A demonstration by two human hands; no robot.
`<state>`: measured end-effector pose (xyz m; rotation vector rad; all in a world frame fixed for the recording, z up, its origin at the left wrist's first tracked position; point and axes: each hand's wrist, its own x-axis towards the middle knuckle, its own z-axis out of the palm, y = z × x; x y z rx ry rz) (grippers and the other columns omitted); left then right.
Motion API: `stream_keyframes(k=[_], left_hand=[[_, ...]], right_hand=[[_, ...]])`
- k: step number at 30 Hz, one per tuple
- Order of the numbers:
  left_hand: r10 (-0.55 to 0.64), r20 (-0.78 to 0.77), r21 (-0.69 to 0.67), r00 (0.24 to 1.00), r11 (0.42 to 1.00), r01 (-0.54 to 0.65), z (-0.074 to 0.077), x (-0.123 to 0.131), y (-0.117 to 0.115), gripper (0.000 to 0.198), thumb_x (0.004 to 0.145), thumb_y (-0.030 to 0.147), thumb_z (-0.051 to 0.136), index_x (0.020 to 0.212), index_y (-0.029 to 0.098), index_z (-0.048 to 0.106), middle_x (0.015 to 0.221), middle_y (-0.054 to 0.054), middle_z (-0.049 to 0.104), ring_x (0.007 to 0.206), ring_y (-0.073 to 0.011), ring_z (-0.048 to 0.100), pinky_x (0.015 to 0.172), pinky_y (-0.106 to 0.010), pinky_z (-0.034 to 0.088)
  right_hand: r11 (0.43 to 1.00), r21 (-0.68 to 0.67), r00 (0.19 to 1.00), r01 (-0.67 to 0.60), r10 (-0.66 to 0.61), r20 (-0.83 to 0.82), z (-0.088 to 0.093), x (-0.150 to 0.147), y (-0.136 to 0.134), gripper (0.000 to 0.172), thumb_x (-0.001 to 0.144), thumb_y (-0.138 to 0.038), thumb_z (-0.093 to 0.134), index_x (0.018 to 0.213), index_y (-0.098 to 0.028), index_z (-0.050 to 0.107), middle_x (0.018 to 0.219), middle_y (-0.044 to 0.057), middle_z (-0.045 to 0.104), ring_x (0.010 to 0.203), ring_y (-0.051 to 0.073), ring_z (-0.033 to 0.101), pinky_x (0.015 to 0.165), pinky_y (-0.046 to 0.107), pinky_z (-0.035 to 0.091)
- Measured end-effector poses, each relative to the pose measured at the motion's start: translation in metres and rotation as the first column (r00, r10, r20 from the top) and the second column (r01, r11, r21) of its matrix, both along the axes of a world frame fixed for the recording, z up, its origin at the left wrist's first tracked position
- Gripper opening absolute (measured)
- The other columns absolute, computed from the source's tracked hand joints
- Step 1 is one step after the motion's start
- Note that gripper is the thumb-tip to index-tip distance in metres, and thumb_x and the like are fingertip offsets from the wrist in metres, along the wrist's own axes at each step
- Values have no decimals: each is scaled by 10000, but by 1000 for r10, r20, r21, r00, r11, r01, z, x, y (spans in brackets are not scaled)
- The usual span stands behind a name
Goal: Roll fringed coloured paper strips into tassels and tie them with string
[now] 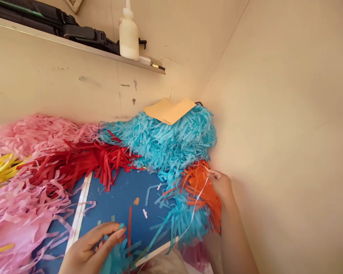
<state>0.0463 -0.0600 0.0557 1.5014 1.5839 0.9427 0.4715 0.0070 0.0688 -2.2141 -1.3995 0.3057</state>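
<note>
Warm, even daylight filled the scene; shadows stayed soft, no glare showed, and the edges bent and blurred slightly.

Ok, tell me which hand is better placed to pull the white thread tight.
Right hand, likely: its fingers pinch the white thread by the orange fringe; the left hand holds blue strips.

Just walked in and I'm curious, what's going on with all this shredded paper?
A person is handling fringed tissue paper on a blue table. The left hand pinches blue strips; the right hand holds a white thread beside the orange fringe. A pink pile, a red pile and a blue heap lie behind.
</note>
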Motion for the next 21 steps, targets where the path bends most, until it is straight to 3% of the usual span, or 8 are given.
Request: stream_keyframes(k=[2,6,8,10,13,15,18,21], left_hand=[[17,-11,-22,1000,1000,-17,5,7,-1,535,563,792,664,669,282,786,782,-44,786,701,-265,743,649,-299,620],[4,35,-53,999,999,-3,11,14,-2,563,578,801,640,693,271,789,803,-58,787,741,-276,744,665,-301,617],[-32,76,-68,997,997,37,13,19,-3,525,610,758,660,712,258,783,801,-63,783,719,-268,737,666,-309,614],[-91,164,-65,982,993,103,15,29,-3,455,667,691,676,711,247,766,884,-78,783,793,-272,736,727,-328,609],[-195,372,-21,907,976,218,16,52,-5,377,759,588,671,689,222,725,1131,-107,734,1023,-290,692,851,-357,576],[-232,488,-28,842,960,280,17,65,-7,360,793,553,656,720,204,706,1050,-117,744,955,-268,700,805,-342,575],[-254,515,-85,819,936,343,15,69,-12,362,827,519,628,709,181,678,704,-61,708,688,-197,664,658,-271,534],[-276,458,-132,845,919,371,13,58,-17,343,839,469,628,673,173,673,655,-42,688,654,-172,633,630,-241,489]], right_hand=[[999,16,1000,28,-29,11,1,-4,-5,420,906,-436,455,1046,-171,749,751,73,731,678,230,660,627,291,458],[981,167,986,95,-116,116,7,-19,-17,391,923,-418,452,1010,-192,759,1027,119,715,894,260,639,733,317,447],[960,259,994,108,-109,-9,12,-39,-24,351,914,-409,484,949,-194,759,979,103,713,890,253,639,748,317,462],[953,299,960,42,45,-276,16,-71,-32,295,893,-409,540,857,-208,753,920,76,709,854,241,651,746,319,494],[882,367,728,-294,456,-512,14,-137,-47,225,853,-408,645,759,-236,756,1086,60,674,974,236,636,879,345,496],[829,404,546,-388,559,-624,9,-177,-54,221,848,-412,662,762,-231,755,1078,64,665,1015,231,619,914,348,484],[872,400,290,-280,474,-831,3,-211,-57,261,814,-450,691,715,-208,709,825,42,656,820,192,624,810,321,508],[938,300,-51,-174,296,-954,2,-219,-52,278,761,-458,744,713,-202,645,751,25,643,702,162,602,750,312,515]])
